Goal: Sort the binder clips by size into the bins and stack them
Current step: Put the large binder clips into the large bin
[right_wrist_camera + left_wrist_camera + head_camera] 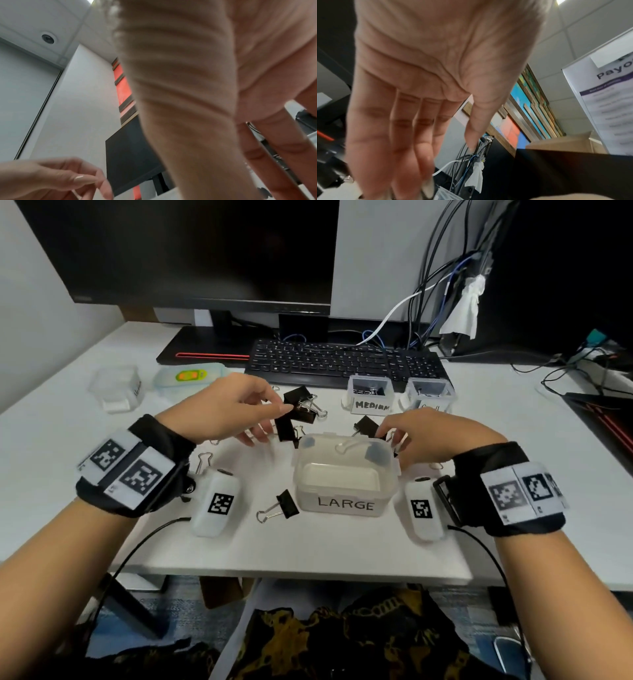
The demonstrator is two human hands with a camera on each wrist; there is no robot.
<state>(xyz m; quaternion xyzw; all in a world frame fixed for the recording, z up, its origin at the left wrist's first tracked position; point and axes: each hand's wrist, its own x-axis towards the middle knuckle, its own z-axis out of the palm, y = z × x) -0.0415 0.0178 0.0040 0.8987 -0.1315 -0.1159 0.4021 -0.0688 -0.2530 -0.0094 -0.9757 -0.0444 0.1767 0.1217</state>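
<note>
Nearest, low in the head view: two forearms in black wrist straps with printed marker tags, reaching up the frame over the white bench. Just above, at lower centre: one black binder clip with silver wire handles, lying alone, just left of the translucent plastic bin labelled LARGE, lid on, a loose wire handle resting on top. Left of centre: left hand, fingers loosely spread, thumb and forefinger drawn close at the silver handles of a heap of large black binder clips; no firm pinch visible, and the left wrist view shows only a flat palm with straight fingers. Right of centre: right hand, fingers curved down behind the bin's far right corner by another black clip; whether touching or gripping it, cannot tell, blurred too in the right wrist view. Further up: two small open clear bins, one labelled MEDIUM with clips inside, one with an unreadable label. Beyond: black keyboard and dark monitor. Step in hand, by judgement: gathering the large clips. Next move likely calls for a firm pinch on one clip from the heap and for opening the LARGE bin's lid before dropping anything in.
</note>
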